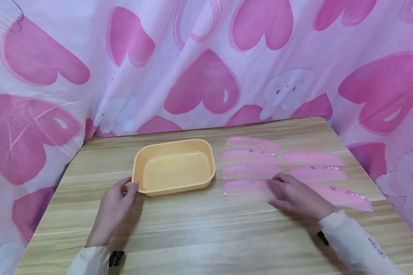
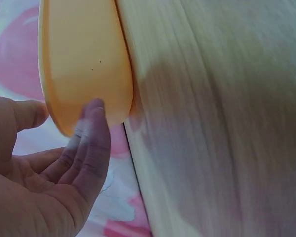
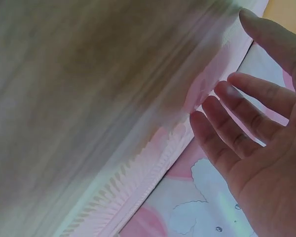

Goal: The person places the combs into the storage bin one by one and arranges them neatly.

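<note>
Seven pink combs (image 1: pixel 247 184) lie flat on the counter in two columns: four in the left column, one behind another, and three in the right. Three of them show a dark printed mark with a small picture beside it. The person's right grip (image 1: pixel 296 194) is at the nearest comb of the left column, released, its fingers apart and extended; whether the fingertips touch the comb cannot be told. It stands in the way of that comb's right end and of the left end of the nearest comb in the right column.

Left of the combs, and apart from them, sits one yellow tray (image 1: pixel 175 172), upright. The left grip (image 1: pixel 117 202) is at its near left corner, digits touching the outside and not wrapped round it, so it too is released.

Two pale sleeves (image 1: pixel 358 240) come in from the near side, each with a black fitting (image 1: pixel 116 258) at the cuff. The wood-grain counter (image 1: pixel 199 236) carries everything; behind it hangs one heart-patterned pink cloth (image 1: pixel 203 84).
</note>
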A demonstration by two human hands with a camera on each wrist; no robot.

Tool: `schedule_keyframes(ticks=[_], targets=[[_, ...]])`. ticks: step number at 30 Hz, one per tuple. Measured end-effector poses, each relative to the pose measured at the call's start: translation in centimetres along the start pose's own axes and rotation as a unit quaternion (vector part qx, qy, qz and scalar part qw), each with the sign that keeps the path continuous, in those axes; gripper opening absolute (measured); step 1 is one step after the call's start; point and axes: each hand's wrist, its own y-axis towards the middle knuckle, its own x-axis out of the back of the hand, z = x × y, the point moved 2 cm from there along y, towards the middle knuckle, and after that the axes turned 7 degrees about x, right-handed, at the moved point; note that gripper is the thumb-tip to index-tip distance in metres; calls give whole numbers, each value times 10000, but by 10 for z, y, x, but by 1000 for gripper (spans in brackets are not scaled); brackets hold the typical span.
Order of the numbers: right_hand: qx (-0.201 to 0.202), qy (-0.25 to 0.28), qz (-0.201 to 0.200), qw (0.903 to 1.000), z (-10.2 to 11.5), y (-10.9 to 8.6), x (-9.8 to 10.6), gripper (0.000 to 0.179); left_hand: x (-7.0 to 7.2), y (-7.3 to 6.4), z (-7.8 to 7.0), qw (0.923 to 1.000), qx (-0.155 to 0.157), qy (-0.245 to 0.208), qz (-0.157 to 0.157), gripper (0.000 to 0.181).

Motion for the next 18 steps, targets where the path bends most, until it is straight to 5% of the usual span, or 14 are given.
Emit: schedule_keyframes(ticks=[9, 18], targets=[[109, 284, 401, 9987, -6, 5, 6, 41, -6, 10, -1, 9878, 400, -1484, 244, 46], [78, 801, 830, 9933, -18, 12, 9, 49, -6, 10, 1, 9809, 538, -1840, 345, 45]])
